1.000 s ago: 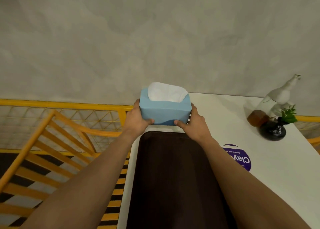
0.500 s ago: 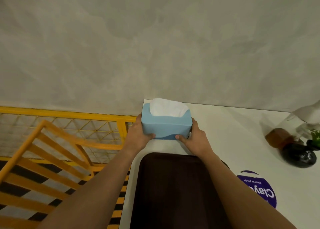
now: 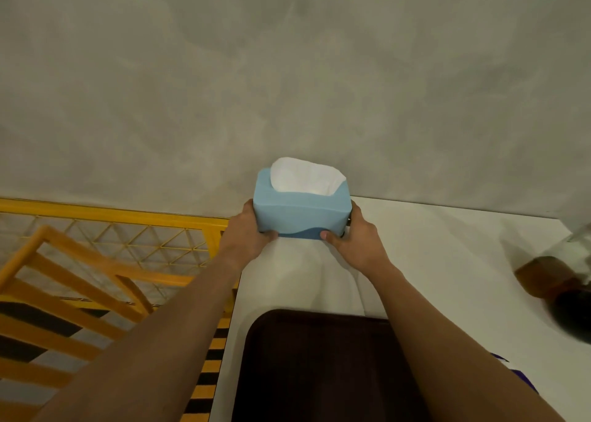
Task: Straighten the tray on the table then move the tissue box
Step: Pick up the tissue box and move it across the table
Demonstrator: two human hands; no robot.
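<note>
A light blue tissue box (image 3: 300, 212) with a white tissue sticking out of its top is at the far left corner of the white table (image 3: 447, 261), close to the grey wall. My left hand (image 3: 248, 234) grips its left end and my right hand (image 3: 355, 241) grips its right end, thumbs on the front face. Whether the box rests on the table or hangs just above it I cannot tell. A dark brown tray (image 3: 313, 367) lies near me on the table, its edges parallel to the table's left edge, partly under my forearms.
A yellow wooden chair (image 3: 64, 277) and a yellow mesh railing (image 3: 128, 229) stand left of the table, above a black-and-yellow striped floor. At the right edge a blurred brown and dark object (image 3: 556, 281) sits on the table. A purple sticker (image 3: 518, 373) peeks out beside my right forearm.
Both hands have carried the tissue box away from the tray toward the wall and the table's far left corner. A gap of bare table now lies between box and tray.
</note>
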